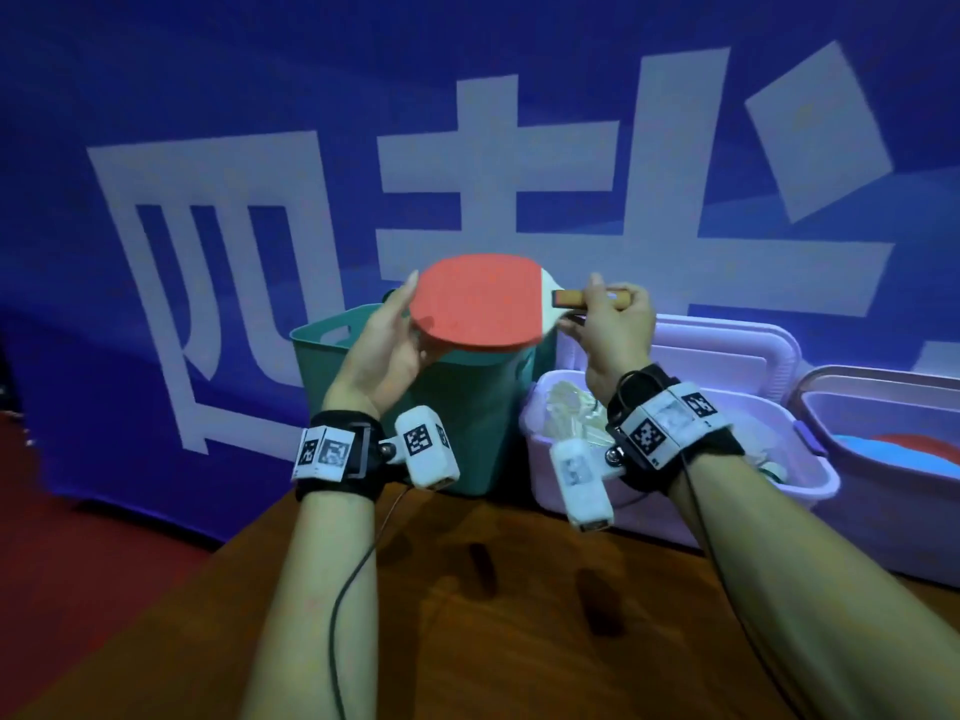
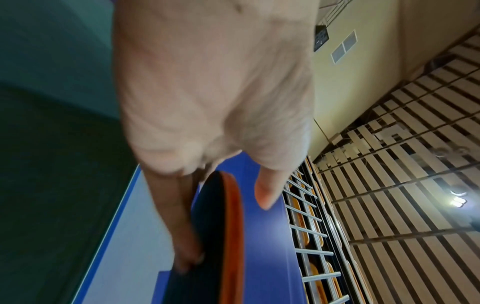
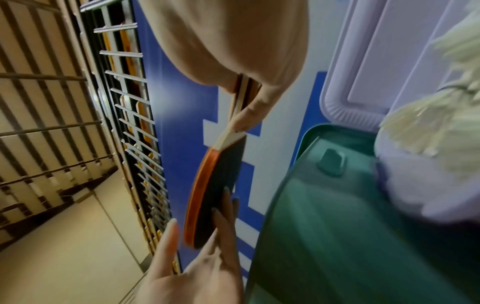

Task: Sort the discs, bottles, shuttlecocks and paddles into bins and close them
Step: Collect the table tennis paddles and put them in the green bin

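Observation:
A table tennis paddle (image 1: 478, 304) with its red face up is held level over the open green bin (image 1: 322, 330). My right hand (image 1: 608, 314) grips its wooden handle. My left hand (image 1: 400, 324) supports the far edge of the blade. Its straight fingers (image 2: 179, 216) lie flat against the black underside (image 2: 215, 226), and the thumb stands off the red side. The right wrist view shows the paddle (image 3: 221, 185) edge-on, with the left hand's fingers (image 3: 223, 222) under the blade.
A lilac bin (image 1: 535, 423) holding white shuttlecocks (image 1: 571, 407) stands right of the green one, its lid (image 1: 727, 345) raised behind it. Further right, another lilac bin (image 1: 883, 387) holds blue and red discs (image 1: 883, 449). All stand on a brown wooden table (image 1: 519, 615) before a blue banner.

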